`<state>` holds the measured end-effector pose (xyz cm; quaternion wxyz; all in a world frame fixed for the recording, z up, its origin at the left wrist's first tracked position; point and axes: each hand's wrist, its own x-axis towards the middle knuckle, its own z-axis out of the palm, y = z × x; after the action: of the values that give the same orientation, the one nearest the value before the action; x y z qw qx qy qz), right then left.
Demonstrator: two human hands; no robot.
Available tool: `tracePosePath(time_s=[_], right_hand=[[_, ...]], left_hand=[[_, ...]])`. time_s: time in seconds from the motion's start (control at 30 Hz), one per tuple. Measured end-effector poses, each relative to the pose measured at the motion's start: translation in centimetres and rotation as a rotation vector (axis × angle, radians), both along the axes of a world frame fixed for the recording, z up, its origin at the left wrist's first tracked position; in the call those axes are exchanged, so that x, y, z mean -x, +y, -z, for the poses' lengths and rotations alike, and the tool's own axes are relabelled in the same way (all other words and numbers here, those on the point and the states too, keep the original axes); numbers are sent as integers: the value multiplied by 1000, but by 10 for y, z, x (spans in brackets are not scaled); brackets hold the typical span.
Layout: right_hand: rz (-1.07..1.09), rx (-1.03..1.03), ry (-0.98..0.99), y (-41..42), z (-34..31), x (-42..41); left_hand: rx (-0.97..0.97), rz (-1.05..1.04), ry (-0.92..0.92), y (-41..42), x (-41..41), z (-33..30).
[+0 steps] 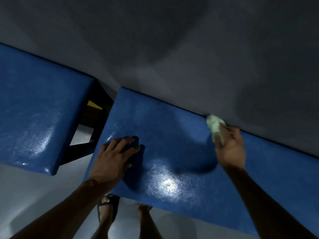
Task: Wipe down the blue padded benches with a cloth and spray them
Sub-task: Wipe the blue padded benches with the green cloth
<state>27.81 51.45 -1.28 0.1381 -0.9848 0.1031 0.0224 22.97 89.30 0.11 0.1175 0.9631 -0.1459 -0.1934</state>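
Observation:
Two blue padded benches stand against a grey wall. The nearer bench [172,135] fills the middle and right of the head view, and a second bench [38,107] lies to the left across a gap. My left hand [115,157] rests flat on the nearer bench's left part, fingers spread. My right hand [230,147] grips a pale crumpled cloth [214,125] and presses it on the bench's far edge beside the wall. No spray bottle is in view.
The grey wall [172,49] runs right behind both benches. A dark bench frame [86,145] and a yellow patch [93,105] show in the gap. My feet, one in a sandal [107,207], stand on the pale floor [25,195] below the front edge.

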Motion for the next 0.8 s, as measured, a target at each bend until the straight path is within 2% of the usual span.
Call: tracePosePath(time_s=[0.1, 0.27, 0.37, 0.5, 0.57, 0.63, 0.7, 0.8], right_hand=[[115, 4, 6, -13, -4, 16], [483, 7, -47, 82, 7, -4], [393, -17, -41, 170, 8, -25], [76, -42, 1, 255, 4, -52], [-115, -62, 35, 249, -1, -57], [-251, 30, 27, 211, 1, -51], [-186, 149, -7, 160, 7, -38], [86, 177, 17, 118, 8, -19]], left_hand=[[39, 4, -7, 4, 0, 4], [150, 60, 29, 13, -6, 9], [225, 106, 47, 22, -13, 5], [357, 70, 8, 39, -20, -3], [405, 2, -59, 54, -25, -5], [419, -86, -75, 73, -31, -5], [407, -192, -34, 91, -38, -4], [451, -247, 128, 108, -41, 2]])
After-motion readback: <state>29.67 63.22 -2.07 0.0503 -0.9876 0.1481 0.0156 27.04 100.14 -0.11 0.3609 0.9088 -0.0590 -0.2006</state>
